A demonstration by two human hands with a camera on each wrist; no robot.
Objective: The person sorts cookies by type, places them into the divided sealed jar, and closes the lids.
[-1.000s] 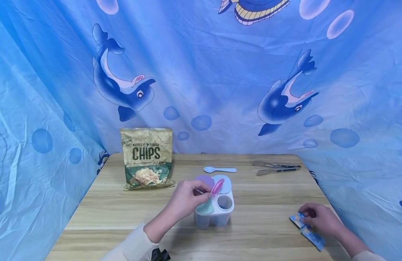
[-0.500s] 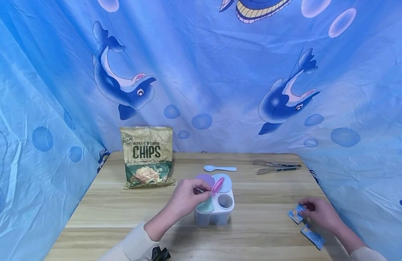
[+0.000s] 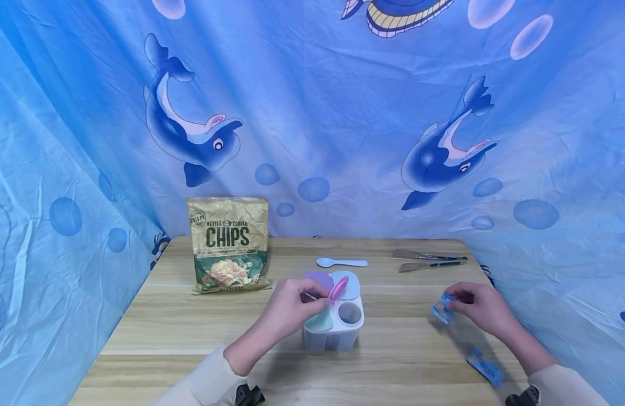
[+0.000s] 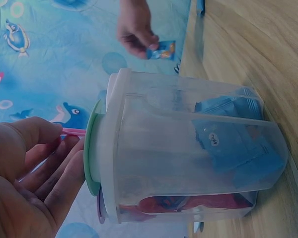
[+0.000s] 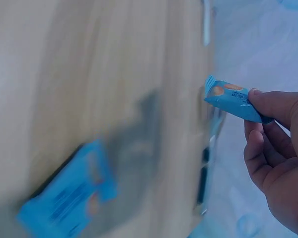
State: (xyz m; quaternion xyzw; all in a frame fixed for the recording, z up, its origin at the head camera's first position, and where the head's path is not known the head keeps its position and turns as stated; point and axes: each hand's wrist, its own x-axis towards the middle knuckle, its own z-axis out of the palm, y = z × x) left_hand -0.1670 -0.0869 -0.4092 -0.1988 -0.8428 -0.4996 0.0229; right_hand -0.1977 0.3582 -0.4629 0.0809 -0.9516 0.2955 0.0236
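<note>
Between thumb and fingers my left hand (image 3: 287, 304) pinches a pink lid (image 3: 338, 288), tilted on edge over a clear container (image 3: 338, 339) with a white top. Purple, light blue and mint green lids (image 3: 320, 321) cover three of its compartments; the front-right round opening is uncovered. Through the wall, the left wrist view shows blue packets (image 4: 238, 144) and a red packet (image 4: 203, 202) inside. To the right, my right hand (image 3: 482, 307) pinches a small blue snack packet (image 5: 233, 98) by one end, raised off the table. Another blue packet (image 3: 485, 368) lies below that hand.
A bag of chips (image 3: 229, 248) stands at the table's back left. Behind the container lies a light blue spoon (image 3: 343, 263), and tongs (image 3: 431, 263) rest at the back right. A blue sea-print curtain (image 3: 312, 113) surrounds the wooden table (image 3: 201, 332).
My right hand has lifted one blue packet off the table and moved it up and left, away from the other packet. The left hand with the pink lid stays in place.
</note>
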